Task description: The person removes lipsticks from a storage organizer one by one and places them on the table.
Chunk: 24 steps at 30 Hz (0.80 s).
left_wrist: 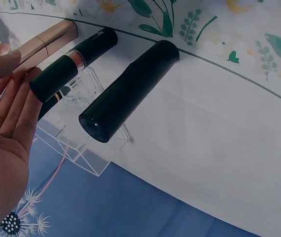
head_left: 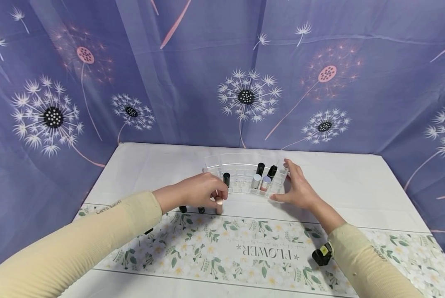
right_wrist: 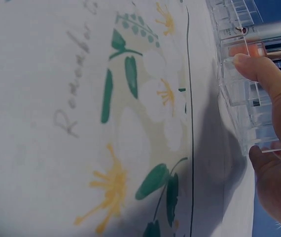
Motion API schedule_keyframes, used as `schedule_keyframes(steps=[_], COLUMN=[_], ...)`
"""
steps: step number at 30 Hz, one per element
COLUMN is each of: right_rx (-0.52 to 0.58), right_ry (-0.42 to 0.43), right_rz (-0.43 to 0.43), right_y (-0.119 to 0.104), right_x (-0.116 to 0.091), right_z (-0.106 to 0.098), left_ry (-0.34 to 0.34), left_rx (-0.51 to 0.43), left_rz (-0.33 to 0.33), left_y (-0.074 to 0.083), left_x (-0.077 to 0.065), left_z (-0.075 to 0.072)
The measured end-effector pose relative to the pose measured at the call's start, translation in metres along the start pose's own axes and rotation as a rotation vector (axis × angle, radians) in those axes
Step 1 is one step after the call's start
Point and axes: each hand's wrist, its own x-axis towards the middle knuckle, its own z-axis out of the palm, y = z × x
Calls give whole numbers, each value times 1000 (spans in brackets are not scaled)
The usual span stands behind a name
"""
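My left hand (head_left: 204, 190) pinches a rose-gold lipstick tube (head_left: 219, 207) between thumb and fingers, in front of a clear acrylic organizer (head_left: 241, 165). In the left wrist view the rose-gold tube (left_wrist: 44, 47) slants beside two black lipstick tubes (left_wrist: 135, 91) lying on the table. At the organizer's right end, my right hand (head_left: 298, 186) grips it, thumb on the front and fingers behind. Several tubes stand in the organizer: black-capped ones (head_left: 260, 169), a silver-capped one (head_left: 256, 181) and a lilac-capped one (head_left: 265, 183) at the right, and a black one (head_left: 226, 179) farther left.
A floral runner (head_left: 259, 248) with the word FLOWER crosses the white table (head_left: 342, 178) in front of the organizer. Behind the table hangs a purple curtain (head_left: 192, 82) with dandelion prints. A small black device (head_left: 322, 255) sits at the right wrist.
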Motion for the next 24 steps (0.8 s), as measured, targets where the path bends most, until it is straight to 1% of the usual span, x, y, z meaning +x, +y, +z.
schedule_keyframes(steps=[3, 6, 10, 13, 19, 24], right_rx=[-2, 0, -3, -13, -26, -60], right_ry=[1, -2, -3, -4, -6, -6], right_rz=[0, -1, 2, 5, 9, 17], right_y=[0, 0, 0, 0, -3, -5], right_x=[0, 0, -1, -1, -2, -1], right_z=[0, 0, 0, -1, -3, -5], left_ry=[2, -1, -7, 3, 38, 60], left_rx=[-7, -37, -102, -134, -166, -161], left_rz=[5, 3, -35, -57, -76, -92], left_y=[0, -1, 1, 1, 0, -4], left_x=[-1, -2, -3, -2, 1, 4], left_z=[0, -1, -6, -12, -24, -32])
